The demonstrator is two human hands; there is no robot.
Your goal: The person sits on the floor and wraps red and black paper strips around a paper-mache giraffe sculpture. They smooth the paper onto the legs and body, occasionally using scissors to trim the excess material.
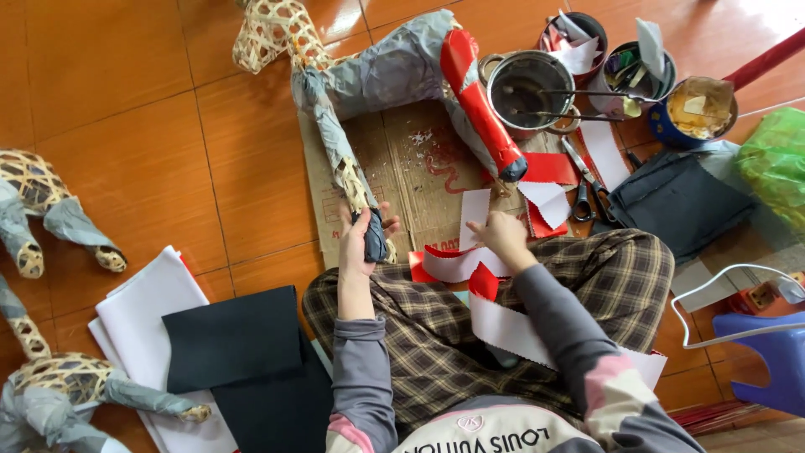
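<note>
Head cam view, the only one here: you're sitting on the tiled floor (126,75) with a woven bamboo animal frame (369,75) standing on a flattened piece of cardboard (411,168), probably there to keep glue and scraps off the tiles. Your left hand (362,231) is closed around the black-tipped front leg (369,226), which looks like it's steadying the whole figure. Your right hand (501,235) is pinching a white paper strip (475,208), fingers closed on its lower edge, holding it up just beside that leg. One back leg (482,105) is already covered in shiny red, and the body is wrapped in grey paper. More red-and-white strips (457,264) are draped over your plaid lap, close to hand. Count-wise: I see three pots by the top right, namely a metal pot (528,88) with sticks resting in it, a cup of scraps (579,38), and a blue bowl (698,109) of yellowish stuff, likely paste, though I can't tell for sure. One pair of scissors (587,189) lies near the pots. Two other grey-wrapped frames (42,210) sit at the left edge, partly cut off. Black sheets (235,335) lie on a stack of white sheets (142,294) beside your left knee.
</note>
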